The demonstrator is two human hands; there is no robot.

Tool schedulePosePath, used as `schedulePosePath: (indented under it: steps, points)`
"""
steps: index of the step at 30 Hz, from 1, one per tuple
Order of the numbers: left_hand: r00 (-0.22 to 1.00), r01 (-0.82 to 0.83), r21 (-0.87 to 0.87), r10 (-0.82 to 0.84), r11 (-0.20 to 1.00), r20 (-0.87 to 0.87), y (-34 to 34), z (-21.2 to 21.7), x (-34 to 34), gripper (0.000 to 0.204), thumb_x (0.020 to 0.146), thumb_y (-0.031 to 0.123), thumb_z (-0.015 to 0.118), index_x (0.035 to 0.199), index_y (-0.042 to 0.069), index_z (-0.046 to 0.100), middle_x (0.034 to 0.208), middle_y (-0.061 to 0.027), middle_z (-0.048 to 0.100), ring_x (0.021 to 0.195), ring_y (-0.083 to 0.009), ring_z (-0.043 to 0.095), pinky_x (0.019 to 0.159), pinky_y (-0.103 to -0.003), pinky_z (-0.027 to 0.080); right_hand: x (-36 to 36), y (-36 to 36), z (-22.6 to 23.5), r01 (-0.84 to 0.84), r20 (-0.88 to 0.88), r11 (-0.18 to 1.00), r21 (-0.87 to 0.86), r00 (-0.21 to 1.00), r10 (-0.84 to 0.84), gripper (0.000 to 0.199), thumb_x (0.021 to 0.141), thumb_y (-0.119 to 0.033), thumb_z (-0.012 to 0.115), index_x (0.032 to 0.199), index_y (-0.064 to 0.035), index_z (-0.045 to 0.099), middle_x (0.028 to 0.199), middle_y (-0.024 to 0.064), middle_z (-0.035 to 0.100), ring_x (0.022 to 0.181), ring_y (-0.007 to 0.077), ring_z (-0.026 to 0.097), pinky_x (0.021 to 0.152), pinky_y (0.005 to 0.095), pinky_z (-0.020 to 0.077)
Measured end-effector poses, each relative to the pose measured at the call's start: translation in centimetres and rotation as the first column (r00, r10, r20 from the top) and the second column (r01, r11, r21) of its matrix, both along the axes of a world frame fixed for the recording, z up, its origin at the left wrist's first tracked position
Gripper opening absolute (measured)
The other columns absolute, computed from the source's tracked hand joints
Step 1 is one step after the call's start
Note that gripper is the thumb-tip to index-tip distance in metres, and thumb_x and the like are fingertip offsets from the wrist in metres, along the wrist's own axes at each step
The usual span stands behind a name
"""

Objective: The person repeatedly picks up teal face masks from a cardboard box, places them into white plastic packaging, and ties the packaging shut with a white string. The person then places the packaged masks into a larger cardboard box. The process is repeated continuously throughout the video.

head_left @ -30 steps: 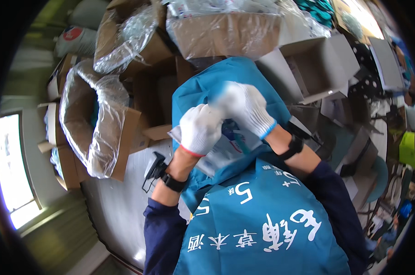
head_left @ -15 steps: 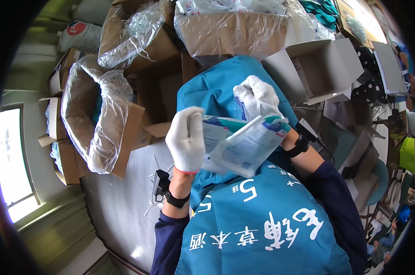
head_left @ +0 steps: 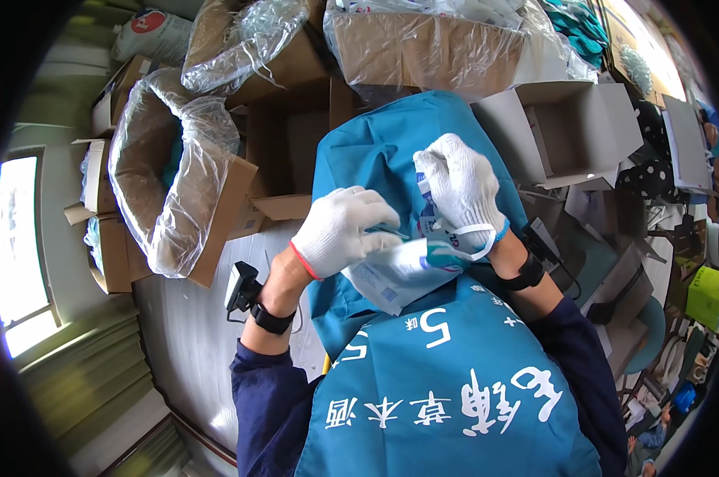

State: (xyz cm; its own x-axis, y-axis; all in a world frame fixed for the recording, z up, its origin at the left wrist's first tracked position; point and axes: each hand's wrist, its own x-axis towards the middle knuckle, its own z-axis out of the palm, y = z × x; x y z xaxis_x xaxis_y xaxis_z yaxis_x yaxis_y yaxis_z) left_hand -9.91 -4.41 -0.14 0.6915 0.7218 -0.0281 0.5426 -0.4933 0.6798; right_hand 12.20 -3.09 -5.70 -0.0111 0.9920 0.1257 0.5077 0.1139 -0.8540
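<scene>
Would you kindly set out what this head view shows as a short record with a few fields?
Setting: cluttered packing area seen from above
Left hand: left hand in a white knit glove, gripping the flat plastic packet at its upper edge
Right hand: right hand in a white knit glove, pinching the packet's top end
Packet: white and teal, held over the teal apron
Wrists: dark band on each
Left side: cardboard box lined with clear plastic
Right side: open empty grey box

Bare grey floor (head_left: 185,350) left of the hands; plastic-lined cartons (head_left: 177,191) ahead-left, open grey box (head_left: 558,135) ahead-right.
</scene>
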Motion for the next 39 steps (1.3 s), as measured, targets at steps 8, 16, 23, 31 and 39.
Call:
schedulePosePath:
  steps: [8,16,23,31,39]
  points:
    - [0.975,0.136,-0.013,-0.136,0.991,-0.177,0.3,-0.3,0.1,0.015,0.077,0.023,0.072,0.084,0.010,0.071,0.086,-0.0089,0.064,0.086,-0.0295,0.063,0.074,-0.042,0.053,-0.4,-0.4,0.9,-0.024,-0.020,0.998,0.065,0.999,0.026,0.018,0.092,-0.023,0.069,0.084,-0.0085,0.063,0.067,0.0091,0.066,0.061,0.0286,0.067,0.057,0.0381,0.0511]
    - [0.972,0.045,-0.033,-0.051,0.998,-0.230,0.6,-1.2,0.0,0.022,0.075,0.021,0.073,0.086,0.005,0.065,0.082,-0.0115,0.059,0.080,-0.0345,0.060,0.072,-0.041,0.051,-1.2,-0.9,0.9,-0.137,-0.084,0.990,0.014,0.987,0.138,0.015,0.092,-0.019,0.069,0.088,-0.0061,0.062,0.069,0.0098,0.065,0.058,0.0259,0.067,0.055,0.0343,0.0515]
    - [0.696,-0.550,-0.195,0.575,0.812,0.429,2.1,3.6,-3.8,0.013,0.086,-0.004,0.074,0.096,0.000,0.068,0.089,-0.0039,0.067,0.077,-0.0101,0.060,0.070,-0.026,0.050,-0.8,-0.7,-2.6,-0.173,0.425,0.974,0.144,0.900,0.097,0.022,0.092,-0.027,0.070,0.082,-0.0103,0.059,0.070,0.0128,0.064,0.060,0.0313,0.066,0.051,0.0379,0.0515]
    - [0.708,-0.440,0.061,0.304,0.896,0.638,1.8,7.2,-3.1,0.036,0.072,0.005,0.047,0.100,-0.003,0.068,0.096,-0.0095,0.066,0.078,-0.0144,0.060,0.073,-0.026,0.049,-0.9,1.2,0.5,-0.170,-0.035,0.980,-0.107,0.985,0.167,0.027,0.095,-0.027,0.065,0.087,-0.0015,0.064,0.079,0.0201,0.068,0.072,0.0377,0.067,0.065,0.0434,0.0509]
    - [0.984,0.096,0.198,-0.063,0.976,-0.164,-0.7,5.2,3.0,0.039,0.071,0.025,0.084,0.103,0.010,0.069,0.104,-0.0057,0.068,0.079,-0.0271,0.069,0.068,-0.036,0.055,-0.7,2.7,1.6,-0.185,0.103,0.980,0.076,0.979,0.177,0.025,0.095,-0.026,0.062,0.089,-0.0016,0.065,0.085,0.0231,0.068,0.080,0.0407,0.066,0.068,0.0455,0.0508]
